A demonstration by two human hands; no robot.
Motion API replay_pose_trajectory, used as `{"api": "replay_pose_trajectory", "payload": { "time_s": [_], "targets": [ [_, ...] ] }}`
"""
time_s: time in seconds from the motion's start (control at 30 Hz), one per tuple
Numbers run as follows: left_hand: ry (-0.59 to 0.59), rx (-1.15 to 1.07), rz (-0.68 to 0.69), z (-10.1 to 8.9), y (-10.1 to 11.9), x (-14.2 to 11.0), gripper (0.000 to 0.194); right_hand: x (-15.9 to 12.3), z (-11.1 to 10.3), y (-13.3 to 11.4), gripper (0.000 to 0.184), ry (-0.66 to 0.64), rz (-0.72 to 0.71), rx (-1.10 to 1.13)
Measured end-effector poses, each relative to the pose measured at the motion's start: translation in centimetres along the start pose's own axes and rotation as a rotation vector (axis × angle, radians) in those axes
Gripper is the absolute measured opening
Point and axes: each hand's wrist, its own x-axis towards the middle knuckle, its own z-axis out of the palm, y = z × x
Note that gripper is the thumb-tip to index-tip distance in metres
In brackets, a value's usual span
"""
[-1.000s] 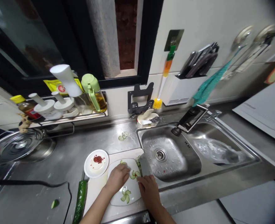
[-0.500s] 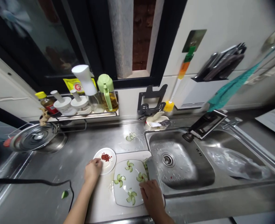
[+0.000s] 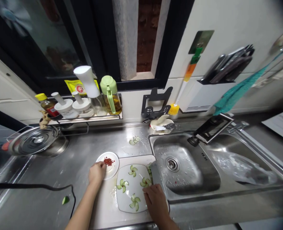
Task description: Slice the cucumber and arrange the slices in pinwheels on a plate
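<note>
My left hand (image 3: 97, 172) is over the left rim of a small white plate (image 3: 112, 174), its fingers pinched beside a heap of small dried red berries (image 3: 109, 162). Whatever lies between those fingertips is hidden. Right of it, a squarish white plate (image 3: 128, 200) rests on a white cutting board (image 3: 103, 212). Pinwheels of green-skinned cucumber slices (image 3: 134, 202) are laid out on it, at least one with a red bit at its centre. My right hand (image 3: 157, 201) is at that plate's right edge, fingers bent together just below the right-hand pinwheel (image 3: 145, 182).
A knife blade (image 3: 157, 174) lies along the board's right side, over more cucumber slices (image 3: 149, 169). Beyond it is the steel sink (image 3: 186, 172). Loose slices (image 3: 134, 140) lie behind the board. A cucumber end (image 3: 65, 200) and black cable (image 3: 35, 186) are at left.
Almost nothing differs. My left hand has shifted very slightly at the small plate's rim; my right hand keeps its place at the larger plate.
</note>
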Motion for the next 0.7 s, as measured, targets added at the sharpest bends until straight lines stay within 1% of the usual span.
{"api": "replay_pose_trajectory", "payload": {
  "time_s": [0.27,0.4,0.47,0.57,0.63,0.7],
  "targets": [
    [-0.003,-0.018,0.012,-0.1,-0.1,-0.3,0.024,-0.2,0.1,0.1,0.020,0.007,0.010,-0.007],
    [0.023,-0.076,0.032,-0.6,-0.3,-1.4,0.022,-0.2,0.1,0.0,0.019,-0.006,0.015,0.001],
    [0.034,-0.160,0.081,-0.8,-0.2,-2.6,0.023,-0.3,0.1,-0.2,0.018,-0.013,0.023,0.011],
    [-0.001,-0.289,0.182,-0.3,0.4,-5.4,0.025,-0.3,0.1,-0.4,0.018,-0.025,0.024,0.017],
    [-0.064,-0.370,0.246,0.6,0.9,-7.5,0.023,-0.4,0.1,-0.5,0.018,-0.036,0.022,0.017],
    [-0.132,-0.442,0.326,1.9,1.4,-9.5,0.022,-0.5,0.1,-0.6,0.019,-0.041,0.015,0.021]
  ]
}}
